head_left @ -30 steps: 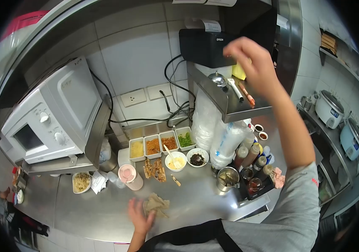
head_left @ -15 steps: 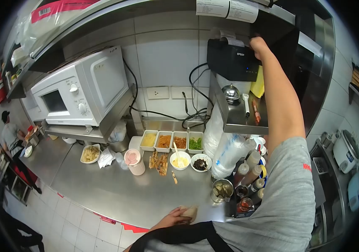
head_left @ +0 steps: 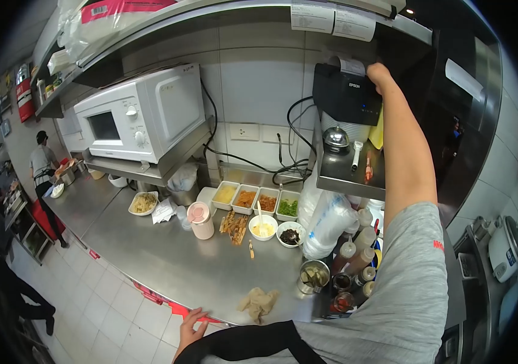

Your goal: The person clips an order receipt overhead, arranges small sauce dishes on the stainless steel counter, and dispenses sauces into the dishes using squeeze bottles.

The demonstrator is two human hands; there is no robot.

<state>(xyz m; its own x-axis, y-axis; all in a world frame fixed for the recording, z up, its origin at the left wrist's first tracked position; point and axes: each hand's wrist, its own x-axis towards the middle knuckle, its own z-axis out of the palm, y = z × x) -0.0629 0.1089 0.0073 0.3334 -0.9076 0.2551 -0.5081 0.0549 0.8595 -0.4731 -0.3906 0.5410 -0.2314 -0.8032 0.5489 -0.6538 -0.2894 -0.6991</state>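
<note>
My right hand (head_left: 380,75) is raised to the top right corner of the black receipt printer (head_left: 343,97), beside the paper (head_left: 351,65) curling out of it. Its fingers are curled, and whatever they grip is hidden. Low at the counter's front edge, my left hand (head_left: 192,327) is off the worktop with its fingers apart and nothing in them. A crumpled tan cloth (head_left: 259,303) lies on the steel counter (head_left: 180,267) to the right of that hand, not touching it.
Trays of chopped toppings (head_left: 246,199), two white bowls (head_left: 262,228) and a pink-lidded container (head_left: 201,219) line the counter's back. Sauce bottles (head_left: 361,259) and a metal pot (head_left: 313,277) stand right. A microwave (head_left: 144,112) sits on a shelf. Another person (head_left: 42,162) stands far left.
My left hand has let go of the tan cloth and moved left, its fingers now spread. My right hand stays at the printer. The view has shifted slightly.
</note>
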